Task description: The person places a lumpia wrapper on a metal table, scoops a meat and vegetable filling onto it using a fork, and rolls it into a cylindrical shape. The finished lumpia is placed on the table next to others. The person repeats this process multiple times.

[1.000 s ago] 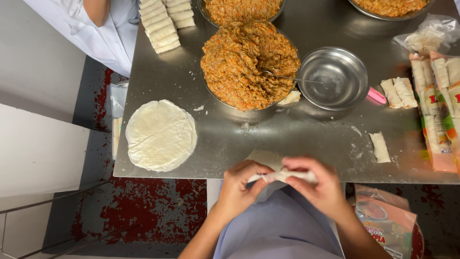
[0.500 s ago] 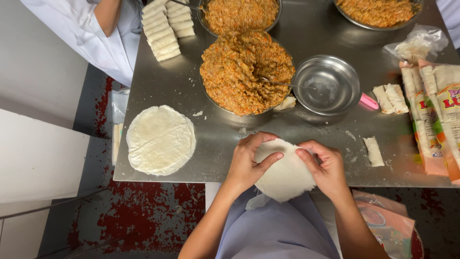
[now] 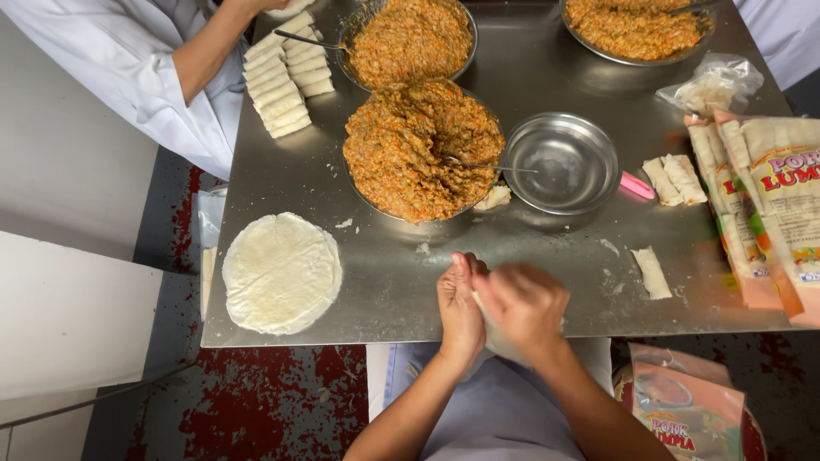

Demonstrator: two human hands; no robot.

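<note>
My left hand (image 3: 459, 306) and my right hand (image 3: 523, 307) meet at the near edge of the steel table (image 3: 401, 282). Between them they hold a thin white wrapper (image 3: 494, 340), mostly hidden by the blurred right hand. Just beyond the hands stands a bowl heaped with orange minced filling (image 3: 423, 149), a spoon (image 3: 489, 166) stuck in it. A round stack of white wrappers (image 3: 282, 271) lies to the left of my hands.
An empty steel bowl (image 3: 560, 162) sits right of the filling, two more filling bowls (image 3: 410, 34) at the back. Rolled pieces lie in rows (image 3: 286, 81) far left, near another person's arm (image 3: 209, 55). Loose rolls (image 3: 653, 271) and packaged bags (image 3: 773, 205) occupy the right.
The wrapper was spread flat between both hands half a second ago. Now the hands have closed together over it and the right hand is blurred in motion.
</note>
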